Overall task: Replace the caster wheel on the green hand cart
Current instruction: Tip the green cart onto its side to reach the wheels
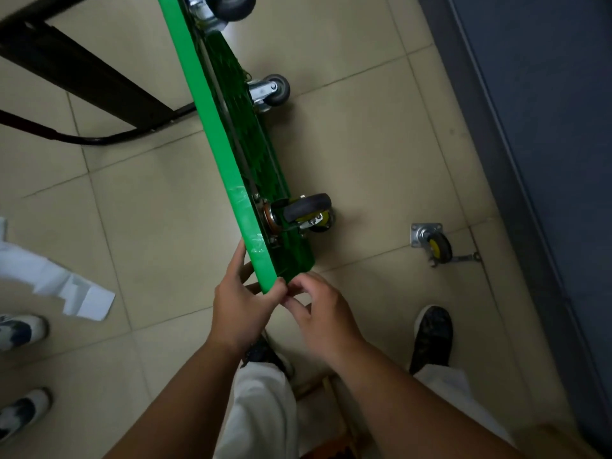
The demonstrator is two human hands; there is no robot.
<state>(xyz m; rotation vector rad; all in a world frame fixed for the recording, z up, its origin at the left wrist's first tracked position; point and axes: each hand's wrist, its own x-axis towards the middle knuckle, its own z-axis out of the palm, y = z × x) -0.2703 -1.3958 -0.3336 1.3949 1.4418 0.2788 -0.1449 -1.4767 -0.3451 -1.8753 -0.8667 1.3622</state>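
The green hand cart (218,134) stands on its side edge, underside facing right. My left hand (238,303) grips its near corner, thumb and fingers wrapped round the green rim. My right hand (318,309) touches the same corner from the right with curled fingers. A caster with a yellow hub (306,212) is mounted near that corner. Two grey casters (271,91) (231,5) sit further along the underside. A loose caster with a yellow hub and square plate (432,243) lies on the floor to the right, a wrench (463,258) beside it.
The cart's black handle frame (82,81) lies on the tiles at upper left. A dark blue wall or door (546,160) runs down the right. My shoes (432,336) stand below the cart. Another person's shoes (20,329) and white paper (76,289) are at left.
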